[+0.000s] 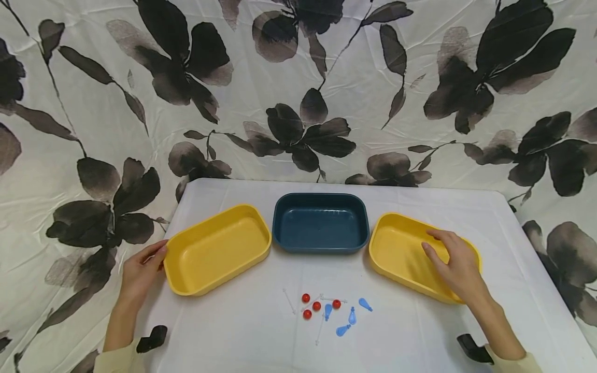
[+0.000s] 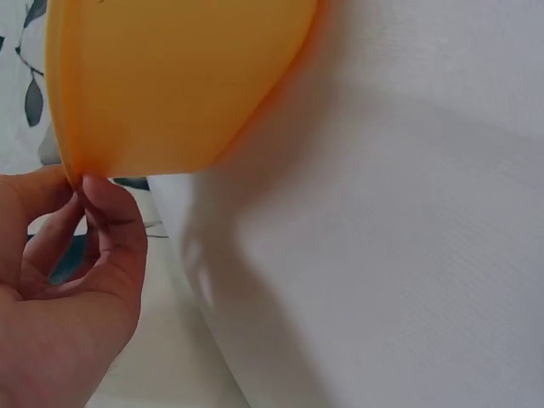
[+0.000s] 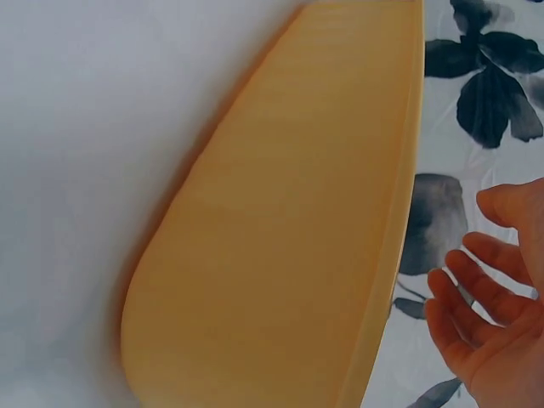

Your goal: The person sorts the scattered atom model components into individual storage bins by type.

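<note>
I have the left hand (image 1: pixel 140 272) at the outer end of the left yellow tray (image 1: pixel 216 251), its grip pinching the rim between thumb and fingers. That tray sits slanted near the left edge of the desk (image 1: pixel 233 331). The right hand (image 1: pixel 457 269) I see over the outer end of the right yellow tray (image 1: pixel 401 248), grip spread and holding nothing; my right wrist view shows a gap between its fingers and the rim. A dark blue tray (image 1: pixel 322 228) lies between the two yellow ones. Nearer me, in front of it, I count four red balls (image 1: pixel 305 298) and four blue drop-shaped pieces (image 1: pixel 352 316), scattered among thin clear sticks (image 1: pixel 289 301). Behind the desk hangs a flowered cloth (image 1: pixel 364 77).
</note>
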Demonstrator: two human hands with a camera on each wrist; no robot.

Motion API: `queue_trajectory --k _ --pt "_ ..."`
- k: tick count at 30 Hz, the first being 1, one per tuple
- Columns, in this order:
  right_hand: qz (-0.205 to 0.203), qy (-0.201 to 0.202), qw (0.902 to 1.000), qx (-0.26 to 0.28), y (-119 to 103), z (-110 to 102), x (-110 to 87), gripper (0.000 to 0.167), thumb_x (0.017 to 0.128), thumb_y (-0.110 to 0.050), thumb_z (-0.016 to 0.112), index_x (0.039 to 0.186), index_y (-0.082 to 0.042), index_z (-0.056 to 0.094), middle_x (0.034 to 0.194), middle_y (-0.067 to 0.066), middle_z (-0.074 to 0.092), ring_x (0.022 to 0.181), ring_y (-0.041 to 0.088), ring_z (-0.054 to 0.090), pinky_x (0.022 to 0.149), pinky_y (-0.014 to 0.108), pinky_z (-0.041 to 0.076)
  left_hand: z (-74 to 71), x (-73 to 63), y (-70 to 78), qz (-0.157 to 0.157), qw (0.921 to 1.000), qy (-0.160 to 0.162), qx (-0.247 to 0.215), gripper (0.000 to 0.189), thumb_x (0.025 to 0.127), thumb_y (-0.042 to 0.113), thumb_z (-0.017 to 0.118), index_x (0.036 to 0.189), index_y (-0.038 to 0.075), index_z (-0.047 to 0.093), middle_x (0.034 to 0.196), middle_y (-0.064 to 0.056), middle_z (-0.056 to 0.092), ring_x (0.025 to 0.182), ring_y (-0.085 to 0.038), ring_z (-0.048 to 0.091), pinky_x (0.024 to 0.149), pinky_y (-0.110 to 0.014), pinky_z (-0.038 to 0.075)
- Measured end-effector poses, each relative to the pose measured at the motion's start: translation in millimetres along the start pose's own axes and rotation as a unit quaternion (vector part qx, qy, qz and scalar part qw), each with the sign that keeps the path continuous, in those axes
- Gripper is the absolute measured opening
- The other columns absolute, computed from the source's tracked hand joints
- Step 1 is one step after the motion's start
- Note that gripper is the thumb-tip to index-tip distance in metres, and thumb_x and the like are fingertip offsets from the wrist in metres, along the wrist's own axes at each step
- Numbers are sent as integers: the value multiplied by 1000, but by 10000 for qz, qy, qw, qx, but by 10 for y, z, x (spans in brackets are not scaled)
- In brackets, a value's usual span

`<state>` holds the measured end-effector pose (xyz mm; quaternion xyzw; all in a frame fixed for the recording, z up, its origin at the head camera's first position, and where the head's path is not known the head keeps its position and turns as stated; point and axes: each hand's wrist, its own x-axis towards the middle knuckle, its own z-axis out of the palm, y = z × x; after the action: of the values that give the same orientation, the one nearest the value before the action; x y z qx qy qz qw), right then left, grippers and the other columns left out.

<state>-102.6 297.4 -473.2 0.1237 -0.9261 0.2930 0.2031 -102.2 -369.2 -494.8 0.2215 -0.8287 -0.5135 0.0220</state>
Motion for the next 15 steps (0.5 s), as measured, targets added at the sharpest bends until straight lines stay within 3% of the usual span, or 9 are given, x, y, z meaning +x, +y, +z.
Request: queue_trajectory --k 4,8,11,15 --pt "-68 -40 10000 38 -41 34 9 36 90 -3 76 123 4 65 116 22 66 106 40 61 90 59 47 -15 43 -1 -195 9993 -252 -194 62 105 41 55 152 2 47 134 -4 56 93 7 58 80 -9 52" --pt "-184 -41 9997 136 -80 77 24 35 90 -3 76 122 4 66 115 20 67 106 38 61 92 53 47 -34 74 6 -429 9965 -448 -568 64 104 41 59 154 3 45 123 7 57 94 4 59 80 -10 53" --pt "-297 -41 9993 203 -107 117 35 35 90 -3 77 122 3 66 114 17 68 106 35 62 95 38 46 -44 85 23 -564 9940 -579 -742 63 104 41 59 154 5 45 116 15 55 96 1 58 80 -10 53" --pt "-416 -82 9984 374 -149 176 37 35 89 -2 77 122 4 66 115 16 68 105 33 61 96 19 40 -51 93 49 -724 9905 -712 -924 61 104 39 59 155 9 45 115 16 54 98 -1 57 80 -11 53"
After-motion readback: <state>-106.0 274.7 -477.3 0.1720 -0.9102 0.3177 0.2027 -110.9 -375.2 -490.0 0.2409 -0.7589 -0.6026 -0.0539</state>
